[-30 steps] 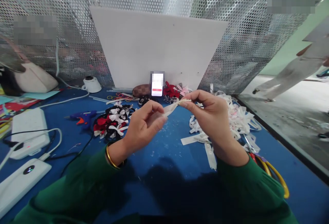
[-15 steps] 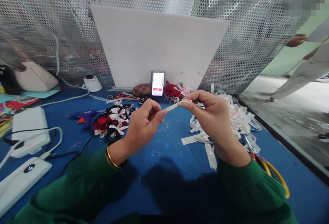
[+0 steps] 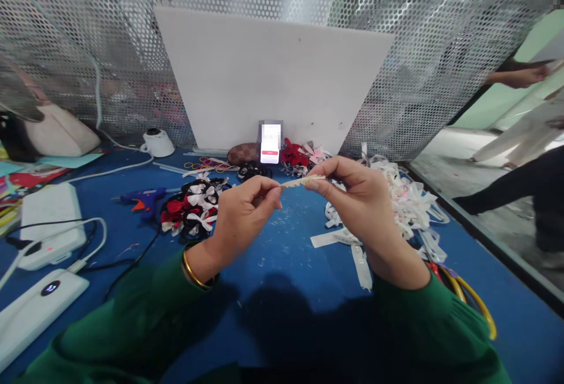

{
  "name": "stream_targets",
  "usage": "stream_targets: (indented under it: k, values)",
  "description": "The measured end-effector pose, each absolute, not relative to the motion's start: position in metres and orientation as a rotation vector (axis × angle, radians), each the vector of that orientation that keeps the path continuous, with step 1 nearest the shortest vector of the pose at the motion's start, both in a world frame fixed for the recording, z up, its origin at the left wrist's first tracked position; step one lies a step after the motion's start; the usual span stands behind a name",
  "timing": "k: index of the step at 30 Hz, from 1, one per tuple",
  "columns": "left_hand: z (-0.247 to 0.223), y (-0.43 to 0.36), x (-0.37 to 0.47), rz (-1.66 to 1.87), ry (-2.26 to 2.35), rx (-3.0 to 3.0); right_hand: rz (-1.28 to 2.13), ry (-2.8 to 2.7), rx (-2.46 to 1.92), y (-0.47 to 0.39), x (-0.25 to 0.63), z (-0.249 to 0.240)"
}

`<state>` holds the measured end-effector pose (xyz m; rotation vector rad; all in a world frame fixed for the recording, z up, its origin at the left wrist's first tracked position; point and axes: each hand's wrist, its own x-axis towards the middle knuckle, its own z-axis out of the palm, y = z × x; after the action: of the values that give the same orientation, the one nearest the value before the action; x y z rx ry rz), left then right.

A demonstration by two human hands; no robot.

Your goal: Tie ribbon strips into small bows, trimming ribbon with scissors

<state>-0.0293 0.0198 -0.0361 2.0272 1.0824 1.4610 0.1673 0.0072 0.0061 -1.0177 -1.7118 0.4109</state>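
A narrow cream ribbon strip (image 3: 293, 184) stretches between my two hands above the blue table (image 3: 282, 243). My left hand (image 3: 244, 211) pinches its left end between thumb and forefinger. At the other end, my right hand (image 3: 356, 196) is closed on the strip with thumb and fingertips. Behind and beside my right hand lies a heap of white ribbon pieces (image 3: 409, 202). To the left of my left hand sits a pile of black hair ties with red and white bows (image 3: 194, 205).
A blue glue gun (image 3: 147, 199) lies left of the bows. A lit phone (image 3: 270, 144) leans against a white board (image 3: 277, 73). White power banks (image 3: 44, 296) and cables occupy the left. Yellow-handled scissors (image 3: 473, 299) lie at the right. People stand beyond the table's right edge.
The strip has turned from slanted to nearly level and shows its thin edge. My left hand has shifted slightly. Another person's dark-clothed leg has come into view at the right.
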Motion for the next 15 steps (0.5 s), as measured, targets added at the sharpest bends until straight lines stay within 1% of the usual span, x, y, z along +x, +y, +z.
stream_targets:
  k: [3, 5, 9, 15]
  values:
    - [-0.034, 0.019, -0.027, 1.49, 1.076, 1.871, 0.586, -1.828, -0.906, 0.004, 0.159, 0.005]
    - [-0.033, 0.019, -0.025, 1.521, 1.066, 1.797, 0.637, -1.847, -0.852, 0.003, 0.154, 0.002]
    - [-0.033, 0.016, -0.022, 1.529, 1.018, 1.74, 0.574, -1.782, -0.855, 0.003, 0.147, -0.005]
    - [-0.035, 0.013, -0.023, 1.509, 0.944, 1.84, 0.447, -1.774, -0.831, 0.005, 0.147, -0.007]
